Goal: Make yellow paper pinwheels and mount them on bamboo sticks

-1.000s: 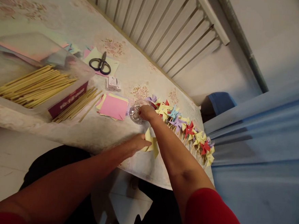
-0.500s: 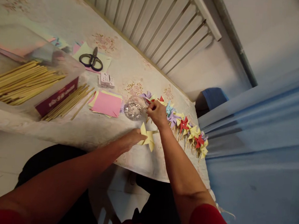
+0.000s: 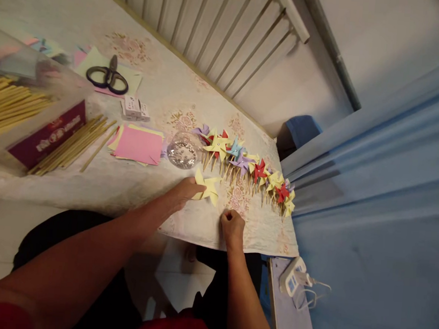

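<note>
My left hand (image 3: pixel 185 188) rests on the table with its fingers pressed on a yellow paper pinwheel (image 3: pixel 207 187). My right hand (image 3: pixel 231 224) hovers near the table's front edge, just right of that pinwheel, fingers pinched together on something too small to make out. A clear round dish of small shiny pieces (image 3: pixel 183 151) stands behind the yellow pinwheel. A row of finished paper pinwheels on sticks (image 3: pixel 248 167), yellow, red, purple and blue, lies to the right of the dish.
A stack of pink and yellow paper squares (image 3: pixel 137 146) lies left of the dish. Wooden sticks (image 3: pixel 72 143) lie beside a clear box (image 3: pixel 27 116) holding more sticks. Black scissors (image 3: pixel 107 78) and a small white box (image 3: pixel 134 109) lie farther back. A white charger (image 3: pixel 292 278) sits low right.
My right hand has drawn back from the clear dish to the table's front edge, fingers pinched. My left hand stays on the yellow pinwheel. The view has swung right.
</note>
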Tool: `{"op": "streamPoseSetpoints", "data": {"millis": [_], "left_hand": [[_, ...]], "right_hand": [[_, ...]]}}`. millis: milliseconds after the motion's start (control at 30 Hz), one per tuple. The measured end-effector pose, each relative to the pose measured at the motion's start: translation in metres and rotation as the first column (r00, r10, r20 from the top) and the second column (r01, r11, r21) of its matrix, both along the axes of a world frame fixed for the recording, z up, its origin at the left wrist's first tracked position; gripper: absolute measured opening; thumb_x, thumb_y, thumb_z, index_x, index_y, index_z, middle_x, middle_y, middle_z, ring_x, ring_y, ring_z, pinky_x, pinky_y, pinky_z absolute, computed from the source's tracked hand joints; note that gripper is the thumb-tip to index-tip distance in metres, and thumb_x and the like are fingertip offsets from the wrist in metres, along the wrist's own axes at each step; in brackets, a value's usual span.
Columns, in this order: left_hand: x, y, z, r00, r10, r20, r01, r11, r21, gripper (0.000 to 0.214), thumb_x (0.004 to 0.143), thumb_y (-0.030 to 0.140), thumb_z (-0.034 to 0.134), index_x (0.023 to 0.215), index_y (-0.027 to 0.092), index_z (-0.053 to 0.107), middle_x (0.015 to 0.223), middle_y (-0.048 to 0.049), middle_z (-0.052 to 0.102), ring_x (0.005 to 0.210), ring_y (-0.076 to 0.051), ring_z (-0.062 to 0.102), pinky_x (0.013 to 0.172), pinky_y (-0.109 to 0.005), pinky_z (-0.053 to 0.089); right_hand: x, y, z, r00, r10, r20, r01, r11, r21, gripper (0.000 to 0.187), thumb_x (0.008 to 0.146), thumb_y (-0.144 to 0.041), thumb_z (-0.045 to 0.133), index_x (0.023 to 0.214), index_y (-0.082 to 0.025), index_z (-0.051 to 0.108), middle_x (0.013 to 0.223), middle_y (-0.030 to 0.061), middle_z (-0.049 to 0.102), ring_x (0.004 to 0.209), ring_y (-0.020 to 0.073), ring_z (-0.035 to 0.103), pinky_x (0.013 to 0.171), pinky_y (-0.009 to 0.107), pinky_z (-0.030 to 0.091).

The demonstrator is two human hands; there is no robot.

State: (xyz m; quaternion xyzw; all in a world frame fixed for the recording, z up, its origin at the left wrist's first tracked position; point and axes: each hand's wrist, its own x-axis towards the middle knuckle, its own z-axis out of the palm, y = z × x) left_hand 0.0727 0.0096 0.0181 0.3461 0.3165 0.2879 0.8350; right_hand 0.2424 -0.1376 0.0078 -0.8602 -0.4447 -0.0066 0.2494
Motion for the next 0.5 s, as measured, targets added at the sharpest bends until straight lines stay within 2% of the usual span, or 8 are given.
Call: {"op": "streamPoseSetpoints", "data": {"millis": [100,233,500], "left_hand": [[-0.001,0.0,0.003,1.0,0.0,0.005,0.0,1.0,-0.018,0.022,0.062,0.017,0.071,0.084,0.012,0.069,0.071,-0.0024,0.071,0.064,-0.015,0.063,0.065,-0.025,0.046],[-0.003,0.0,0.01,1.0,-0.015,0.011,0.016,1.0,-0.022,0.02,0.063,0.019,0.072,0.081,0.012,0.068,0.07,-0.0019,0.07,0.061,-0.014,0.061,0.063,-0.024,0.045],[-0.004,-0.001,0.013,0.999,-0.033,0.034,0.033,0.999,-0.009,0.017,0.066,0.023,0.071,0.079,0.014,0.066,0.07,-0.0014,0.068,0.064,-0.014,0.061,0.065,-0.025,0.046]], "right_hand": [[0.002,-0.007,-0.002,0.996,0.066,-0.062,-0.069,0.997,-0.044,0.013,0.073,-0.022,0.055,0.065,-0.022,0.065,0.067,0.0034,0.07,0.064,0.0198,0.063,0.067,0.03,0.048],[0.009,-0.004,0.003,0.973,0.12,-0.199,-0.139,0.987,-0.085,0.015,0.071,-0.019,0.054,0.07,-0.022,0.069,0.07,0.0027,0.071,0.067,0.019,0.064,0.067,0.028,0.049],[0.01,-0.004,0.0,0.955,0.152,-0.254,-0.156,0.988,0.002,0.014,0.076,-0.023,0.057,0.07,-0.02,0.069,0.08,0.0046,0.074,0.077,0.0201,0.066,0.079,0.032,0.051]]}}
